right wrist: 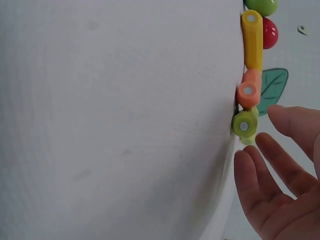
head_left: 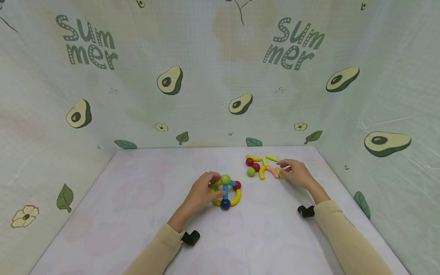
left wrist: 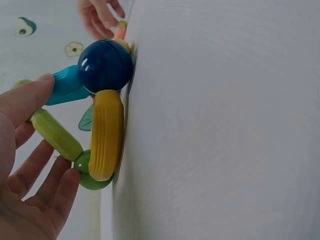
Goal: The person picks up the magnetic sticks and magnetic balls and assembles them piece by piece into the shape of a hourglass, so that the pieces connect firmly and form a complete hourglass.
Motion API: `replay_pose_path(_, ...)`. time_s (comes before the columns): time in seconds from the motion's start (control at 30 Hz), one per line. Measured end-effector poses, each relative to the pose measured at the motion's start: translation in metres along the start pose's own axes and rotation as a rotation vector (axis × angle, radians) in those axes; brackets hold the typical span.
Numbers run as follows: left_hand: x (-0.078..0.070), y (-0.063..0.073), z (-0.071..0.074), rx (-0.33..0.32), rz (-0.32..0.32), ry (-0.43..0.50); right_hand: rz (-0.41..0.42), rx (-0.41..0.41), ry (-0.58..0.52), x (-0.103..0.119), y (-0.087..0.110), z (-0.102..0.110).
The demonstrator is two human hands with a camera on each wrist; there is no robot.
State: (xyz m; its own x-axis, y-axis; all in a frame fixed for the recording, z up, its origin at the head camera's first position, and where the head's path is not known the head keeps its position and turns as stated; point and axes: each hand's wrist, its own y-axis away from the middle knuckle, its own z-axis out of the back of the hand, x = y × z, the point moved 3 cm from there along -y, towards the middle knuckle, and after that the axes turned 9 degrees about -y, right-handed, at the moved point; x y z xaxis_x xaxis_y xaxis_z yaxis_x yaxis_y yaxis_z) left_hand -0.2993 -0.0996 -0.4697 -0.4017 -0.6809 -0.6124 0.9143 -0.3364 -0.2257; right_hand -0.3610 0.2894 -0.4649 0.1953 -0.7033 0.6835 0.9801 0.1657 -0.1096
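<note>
My left hand (head_left: 200, 191) holds a toy frame of magnetic balls and rods standing on the table. Its thumb presses a blue rod (left wrist: 67, 85), while the fingers lie around a lime rod (left wrist: 56, 134) and a green ball (left wrist: 92, 172). A navy ball (head_left: 225, 204) and curved yellow rods (head_left: 235, 198) form the base, with a red ball (head_left: 236, 185) at the right and a light green ball (head_left: 225, 179) on top. My right hand (head_left: 296, 174), fingers loosely bent and apart, hovers beside a loose lime rod (right wrist: 244, 125) and holds nothing.
Left of my right hand lie more loose pieces: a salmon curved rod (head_left: 272, 172), yellow curved rods (head_left: 262, 172), lime rods (head_left: 272, 157), two red balls (head_left: 249, 162) and a green ball (head_left: 251, 172). A patterned cloth (head_left: 206, 130) rises behind the white table (head_left: 137, 198).
</note>
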Motion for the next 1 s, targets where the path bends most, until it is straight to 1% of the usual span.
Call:
replay_pose_path(0.27,0.000,0.001,0.000,-0.001,0.006,0.007,-0.023,0.090,0.062,-0.005,-0.007,-0.001)
replay_pose_path(0.5,0.001,0.001,-0.001,0.005,0.010,-0.005,-0.031,0.167,0.082,-0.006,-0.011,-0.001)
replay_pose_path(0.73,0.000,-0.001,0.001,0.000,0.005,-0.016,-0.033,0.195,0.085,-0.005,-0.012,0.002)
replay_pose_path(1.0,-0.002,0.000,0.000,-0.002,0.010,-0.013,-0.024,0.230,0.102,-0.002,-0.004,0.009)
